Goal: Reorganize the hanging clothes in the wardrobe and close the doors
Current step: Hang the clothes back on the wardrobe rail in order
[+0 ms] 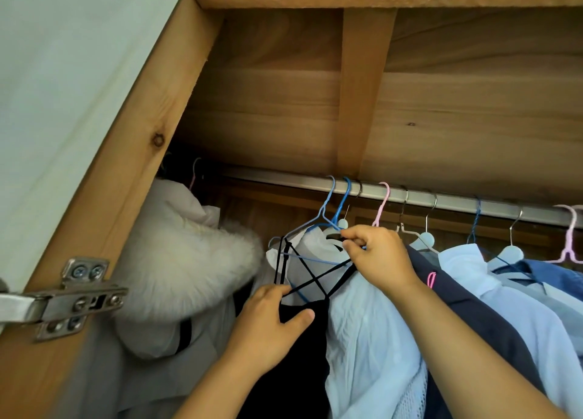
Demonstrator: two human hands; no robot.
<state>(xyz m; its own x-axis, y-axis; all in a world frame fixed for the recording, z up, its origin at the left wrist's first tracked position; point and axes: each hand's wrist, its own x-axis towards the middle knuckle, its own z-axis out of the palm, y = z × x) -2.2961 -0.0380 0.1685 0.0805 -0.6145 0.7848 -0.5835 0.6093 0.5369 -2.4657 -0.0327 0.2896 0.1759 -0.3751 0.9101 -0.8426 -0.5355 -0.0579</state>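
— Pinching is what is seen at the right hand [375,254]: its fingertips are closed on the wire of the blue hanger [328,223], just under the twisted neck. Can the left be told?

— It can. The left hand [271,321] is held lower and further toward the wardrobe's left side, with the thumb laid across the black top [303,355] and the fingers tucked behind its upper edge, so the cloth is gripped just below the crossed straps [310,280].

— So the garment is held at two heights?

— Yes. Its long axis runs down from the rail [441,199], hook at the top and hem out of view at the bottom edge. The right hand is the nearer one to the hook; the left is nearer to the fabric.

— Where is the hook placed on the rail?

— Near the rail's middle, at the left end of the crowded run of hangers. A second blue hook is seated just beside it; which of the two belongs to the held hanger cannot be told for certain.

— And to either side?

— A pale blue shirt [372,324] is pressed against the top on the right. Toward the rail's left end a bare stretch is seen, then a white fur-trimmed coat [189,261]. A slide leftward along the rail is judged to be what the next move calls for, led by the right hand. The door hinge [72,298] is open at the left edge.
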